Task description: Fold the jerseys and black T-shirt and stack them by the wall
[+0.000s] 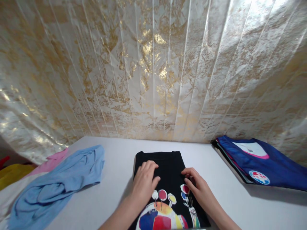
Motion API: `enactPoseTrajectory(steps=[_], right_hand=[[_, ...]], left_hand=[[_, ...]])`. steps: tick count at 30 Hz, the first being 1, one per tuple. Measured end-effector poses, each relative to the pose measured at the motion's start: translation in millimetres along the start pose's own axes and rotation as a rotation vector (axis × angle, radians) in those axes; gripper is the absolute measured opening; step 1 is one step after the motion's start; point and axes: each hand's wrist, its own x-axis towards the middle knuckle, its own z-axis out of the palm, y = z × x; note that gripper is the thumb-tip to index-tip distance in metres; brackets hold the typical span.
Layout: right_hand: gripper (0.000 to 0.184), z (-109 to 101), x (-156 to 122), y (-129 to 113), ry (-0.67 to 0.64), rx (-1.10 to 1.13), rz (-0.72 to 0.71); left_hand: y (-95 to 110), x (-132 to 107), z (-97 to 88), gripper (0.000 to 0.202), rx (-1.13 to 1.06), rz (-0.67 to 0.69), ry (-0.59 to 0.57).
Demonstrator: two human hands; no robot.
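A black T-shirt (168, 169) with a colourful printed design lies folded into a rectangle on the white table, its neckline toward the wall. My left hand (145, 179) rests on the shirt's left part, fingers stretched out and the thumb apart. At the shirt's right edge is my right hand (195, 182), its fingers bent and its thumb apart from them, touching or just over the cloth. Nothing shows between the fingers of either hand. The bottom of the shirt runs out of view.
To the right stands a stack of folded clothes with a blue shirt (271, 163) on top. A crumpled light blue garment (64, 179) lies at the left, over pink, white and yellow cloth (14, 174). Behind the table (117, 153) hangs a shiny gold-and-silver sheet (153, 80).
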Motion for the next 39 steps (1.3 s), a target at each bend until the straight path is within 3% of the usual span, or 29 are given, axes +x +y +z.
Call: enactPoseTrajectory(steps=[2,6,10,14,18,23,27,33,39], right_hand=[[0.018,0,1,2,-0.001,-0.010,0.002],[0.017,2,-1,2,0.008,-0.044,-0.054],[0.016,4,-2,1,0.000,-0.043,-0.059],[0.017,1,-1,1,0.056,-0.051,-0.028],[0.018,-6,11,5,0.154,-0.093,0.021],[0.021,-12,35,17,0.272,-0.099,0.070],[0.023,-12,43,24,0.275,-0.093,0.074],[0.024,-10,46,34,0.244,-0.131,0.070],[0.028,-4,74,42,0.232,-0.183,0.031]], left_hand=[[-24,9,-14.2,0.020,0.037,-0.082,0.056],[-63,15,-29.9,0.019,0.035,-0.123,0.020],[-71,12,-31.4,0.019,0.022,-0.120,-0.004],[-56,9,-28.5,0.014,0.011,-0.106,-0.013],[-28,10,-20.3,0.011,-0.018,-0.031,-0.036],[14,28,-10.3,0.016,0.005,0.087,-0.119],[36,38,-1.5,0.024,0.007,0.132,-0.133],[43,16,31.7,0.058,-0.029,0.290,-0.251],[42,3,45.2,0.060,-0.021,0.323,-0.274]])
